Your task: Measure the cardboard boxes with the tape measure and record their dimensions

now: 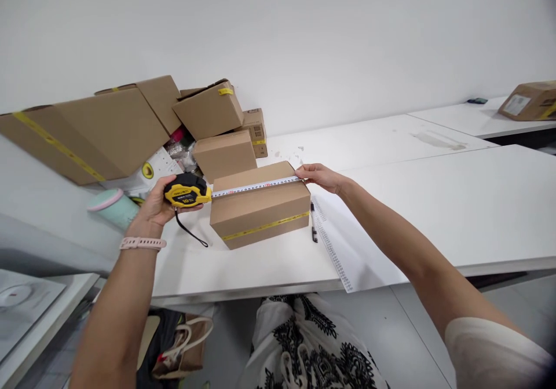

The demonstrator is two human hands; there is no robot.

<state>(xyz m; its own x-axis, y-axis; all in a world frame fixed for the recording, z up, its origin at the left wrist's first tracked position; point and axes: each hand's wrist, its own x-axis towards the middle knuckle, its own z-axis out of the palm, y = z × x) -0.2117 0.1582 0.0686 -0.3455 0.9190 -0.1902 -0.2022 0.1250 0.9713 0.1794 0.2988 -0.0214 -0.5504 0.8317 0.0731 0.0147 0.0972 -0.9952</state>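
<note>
The left hand [157,204] grips one yellow-and-black tape measure [186,192]; the right [320,176] pinches the end of its numbered blade [256,187], stretched across one closed carton [260,210] on the white table [434,204], contents hidden. One pen [314,228] and one spiral notebook [347,244] lie beside it. At least five other cartons [226,154] are visible. The measure's brand is unclear.

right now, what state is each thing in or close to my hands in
Tape measure, blade pulled out along the front box.
Front box, no open flap showing, yellow tape on it.
Left hand, closed around the tape measure's case.
Right hand, pinching the blade's end.
Notebook, lying flat, white page showing.
Pen, lying beside the notebook, cap unclear.
Cup, pink lid on.
</note>
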